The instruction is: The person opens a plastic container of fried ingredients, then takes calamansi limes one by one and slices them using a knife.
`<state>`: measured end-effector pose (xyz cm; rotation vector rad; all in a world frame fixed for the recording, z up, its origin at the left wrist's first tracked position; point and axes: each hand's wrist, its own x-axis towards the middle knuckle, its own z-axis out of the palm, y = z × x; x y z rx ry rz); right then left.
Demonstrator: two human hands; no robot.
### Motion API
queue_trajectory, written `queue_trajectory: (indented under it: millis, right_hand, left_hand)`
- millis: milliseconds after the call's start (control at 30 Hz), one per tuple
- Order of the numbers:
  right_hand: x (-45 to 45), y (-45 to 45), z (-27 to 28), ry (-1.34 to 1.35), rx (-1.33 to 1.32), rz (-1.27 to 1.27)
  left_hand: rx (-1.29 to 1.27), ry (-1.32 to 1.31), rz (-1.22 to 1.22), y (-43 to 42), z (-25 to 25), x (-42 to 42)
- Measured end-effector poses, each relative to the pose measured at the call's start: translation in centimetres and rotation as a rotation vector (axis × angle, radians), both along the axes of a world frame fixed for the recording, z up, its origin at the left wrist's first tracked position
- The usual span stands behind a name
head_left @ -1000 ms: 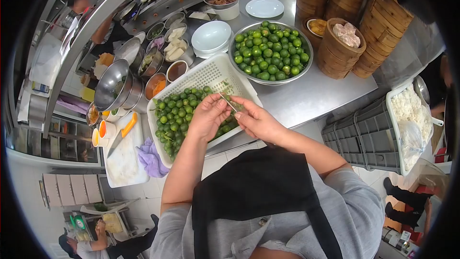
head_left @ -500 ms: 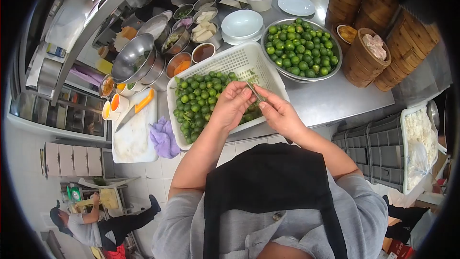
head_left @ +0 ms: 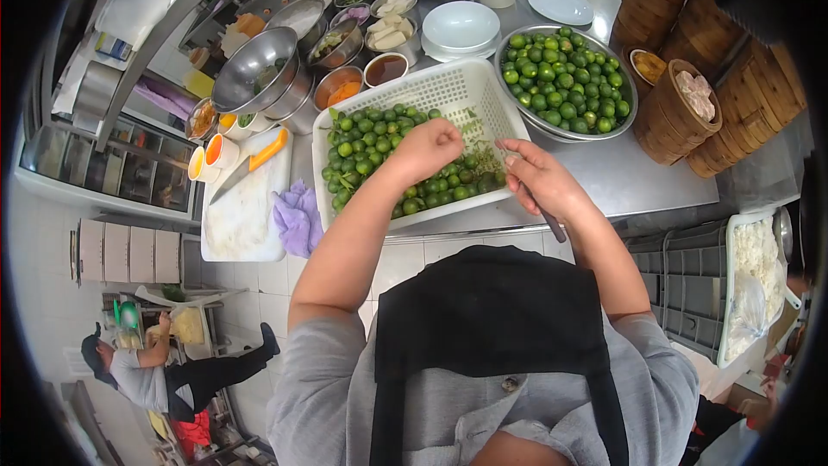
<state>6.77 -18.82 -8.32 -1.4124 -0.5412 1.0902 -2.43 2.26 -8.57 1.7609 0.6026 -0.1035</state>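
Observation:
My left hand [head_left: 429, 150] is over the white perforated basket [head_left: 448, 86], its fingers curled closed; whatever may be in them is hidden. Small green limes [head_left: 371, 142] fill the basket's left and front, and green stem bits [head_left: 485, 155] lie on its floor at the right. At the basket's right edge, my right hand [head_left: 545, 179] is wrapped round a small knife, whose dark handle [head_left: 554, 226] sticks out below the palm. Its blade is mostly hidden by the fingers. Right of the basket, more limes [head_left: 565, 78] are heaped in a steel bowl [head_left: 632, 114].
On the left are a cutting board [head_left: 250, 229] with a yellow-handled knife [head_left: 269, 151], a purple cloth [head_left: 297, 217] and steel bowls [head_left: 259, 69]. White plates [head_left: 461, 26] stand behind the basket. Bamboo steamers [head_left: 677, 125] line the right. Another person [head_left: 142, 371] works at far left.
My hands have moved apart: the left stays above the limes, now curled, while the right has shifted right with the knife. The view has tilted slightly, moving the basket right and up.

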Motion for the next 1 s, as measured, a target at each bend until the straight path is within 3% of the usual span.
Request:
queue_trajectory:
  millis: [67, 100, 167, 233, 333, 400, 433, 500, 533, 600, 767, 833, 1000]
  right_hand:
    - [0.3, 0.1, -0.3, -0.041, -0.009, 0.014]
    - [0.3, 0.1, -0.4, -0.047, -0.002, 0.019]
    - [0.3, 0.0, -0.5, -0.052, 0.008, 0.019]
    - [0.2, -0.1, -0.3, -0.046, 0.015, 0.027]
    - [0.1, -0.5, -0.4, -0.047, 0.045, -0.003]
    - [-0.3, -1.1, -0.6, -0.021, 0.098, -0.026]
    - [-0.4, -1.3, -0.7, 0.006, 0.151, -0.039]
    - [-0.6, -1.7, -0.4, 0.021, 0.185, -0.030]
    - [-0.9, -1.7, -0.1, 0.028, 0.219, -0.024]
    - [-1.3, -1.6, 0.3, 0.031, 0.254, -0.014]
    - [-2.6, -1.0, 1.1, -0.049, 0.278, 0.105]
    - [-2.6, -0.7, 0.8, -0.066, 0.265, 0.110]
    - [-3.1, -0.4, 0.7, -0.095, 0.245, 0.123]
  left_hand:
    - [0.704, 0.030, -0.271, -0.5, 0.0, 1.1]
    - [0.705, 0.030, -0.271, -0.3, -1.2, 2.0]
    - [0.990, -0.060, -0.648, -0.2, -4.1, 3.6]
    - [1.013, 0.038, -0.688, -0.7, -5.0, 4.6]
    - [0.968, 0.245, -0.757, -1.0, -4.6, 5.6]
    - [0.621, -0.045, -0.446, -1.4, -2.0, 3.9]
    - [0.627, -0.045, -0.456, -1.7, -0.6, 3.0]
    - [-0.212, -0.183, -0.128, -2.3, 1.6, 1.0]
    - [-0.206, -0.180, -0.133, -2.5, 1.7, 0.2]
    - [-0.495, -0.313, 0.003, -2.9, 1.9, -1.0]
    - [-0.454, -0.364, 0.037, -3.5, 1.4, -1.9]
    - [-0.212, -0.322, -0.004, -3.5, 1.9, -2.3]
    - [-0.035, -0.330, -0.049, -3.2, 3.4, -3.4]
